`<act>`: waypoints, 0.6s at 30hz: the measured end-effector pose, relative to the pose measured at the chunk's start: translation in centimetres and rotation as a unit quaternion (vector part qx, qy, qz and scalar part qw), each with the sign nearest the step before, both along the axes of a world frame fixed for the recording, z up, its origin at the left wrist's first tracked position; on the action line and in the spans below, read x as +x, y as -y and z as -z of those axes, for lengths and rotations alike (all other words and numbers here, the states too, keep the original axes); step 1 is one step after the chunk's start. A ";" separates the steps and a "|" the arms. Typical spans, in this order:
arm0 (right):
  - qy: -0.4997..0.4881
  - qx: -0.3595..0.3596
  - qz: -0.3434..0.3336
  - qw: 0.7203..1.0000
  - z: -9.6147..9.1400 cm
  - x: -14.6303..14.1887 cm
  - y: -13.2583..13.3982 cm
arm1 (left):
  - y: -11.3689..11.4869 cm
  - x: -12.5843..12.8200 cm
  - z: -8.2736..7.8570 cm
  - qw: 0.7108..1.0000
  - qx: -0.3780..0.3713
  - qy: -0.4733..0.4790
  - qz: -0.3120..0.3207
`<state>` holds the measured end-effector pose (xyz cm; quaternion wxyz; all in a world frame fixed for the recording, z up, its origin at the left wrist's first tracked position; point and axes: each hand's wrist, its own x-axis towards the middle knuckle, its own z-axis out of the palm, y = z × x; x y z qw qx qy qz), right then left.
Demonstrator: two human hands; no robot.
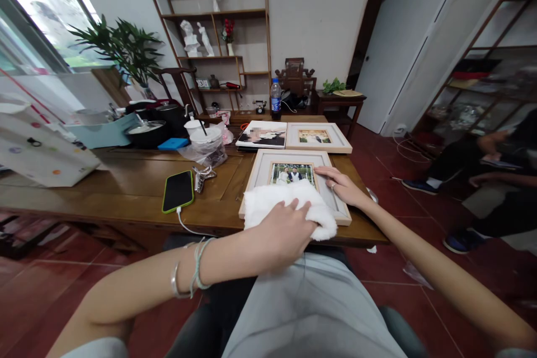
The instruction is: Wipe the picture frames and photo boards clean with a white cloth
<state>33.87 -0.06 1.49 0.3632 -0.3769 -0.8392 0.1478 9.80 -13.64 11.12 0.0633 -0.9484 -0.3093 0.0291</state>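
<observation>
From my remote place, I see the picture frame lying flat on the tabletop, just right of the centre of the frame of view. My left hand presses on the white cloth, palm down, fingers apart and a little bent; if it pinches the fabric, I cannot tell. My right hand rests with extended fingers on the right border of the picture frame, and it grips nothing.

Among the containers, in the upper middle stands the bottle, with dark liquid in its lower part. Left of centre, the clear tub has a dark straw in it and plastic around it. Further left, what is inside the black pot I cannot make out.

The photo in the picture frame has its heads toward the upper edge of the view. The long axis of the picture frame seems to run left to right; the cloth covers part of its near side.
</observation>
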 end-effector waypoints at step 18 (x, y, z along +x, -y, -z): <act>0.004 -0.002 -0.002 1.000 0.1 0.0 -0.1 | -17.3 -0.2 4.1 0.989 0.086 0.023 -0.121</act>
